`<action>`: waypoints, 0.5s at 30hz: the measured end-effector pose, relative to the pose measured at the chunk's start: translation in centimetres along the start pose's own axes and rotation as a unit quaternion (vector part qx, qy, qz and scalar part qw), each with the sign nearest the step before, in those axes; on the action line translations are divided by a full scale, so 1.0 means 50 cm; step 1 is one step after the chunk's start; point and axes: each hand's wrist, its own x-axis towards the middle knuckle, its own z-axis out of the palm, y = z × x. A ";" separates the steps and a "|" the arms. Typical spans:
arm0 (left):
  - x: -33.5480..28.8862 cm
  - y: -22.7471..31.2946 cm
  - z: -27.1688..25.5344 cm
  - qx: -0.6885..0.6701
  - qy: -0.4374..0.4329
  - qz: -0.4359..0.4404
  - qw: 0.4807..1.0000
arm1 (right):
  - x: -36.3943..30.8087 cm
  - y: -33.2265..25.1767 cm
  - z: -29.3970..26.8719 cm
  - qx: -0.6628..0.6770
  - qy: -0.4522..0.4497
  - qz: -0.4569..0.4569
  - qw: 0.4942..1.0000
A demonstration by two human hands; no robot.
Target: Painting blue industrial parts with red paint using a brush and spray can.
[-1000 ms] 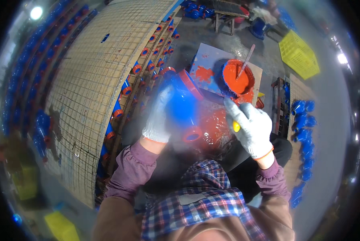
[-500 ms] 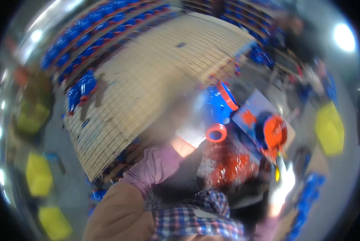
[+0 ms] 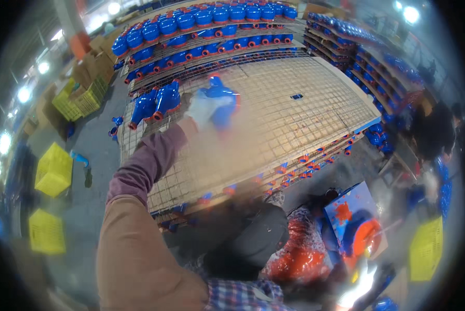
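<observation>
My left hand [image 3: 204,109], in a whitish glove, is closed on a glossy blue valve body [image 3: 223,96] with red rims. My arm stretches over the wire-mesh-topped board [image 3: 300,124]; motion smears the part, so I cannot tell whether it touches the mesh. Close by on the left, two similar blue valve bodies [image 3: 167,97] lie on the mesh. At the lower right, glare washes out my right hand [image 3: 358,287]. Its fingers seem closed round something with a yellow piece, just below a round red container [image 3: 366,237] on a paint-spattered box [image 3: 349,207].
Behind the board stand stacked shelves [image 3: 212,28] full of blue valve bodies, with more racks [image 3: 341,39] at the far right. Yellow crates [image 3: 53,171] stand left and right. A red-smeared plastic cover [image 3: 300,254] lies near my leg. A dark-clothed person [image 3: 437,129] is at the right.
My left hand has moved forward and left with the blue valve body, from beside the paint-spattered box to over the mesh. The view has shifted too; my right hand stays by the red container.
</observation>
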 end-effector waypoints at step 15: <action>0.348 -0.091 -0.104 0.514 -0.067 0.217 0.827 | 0.043 0.028 0.108 0.132 0.072 -0.023 0.988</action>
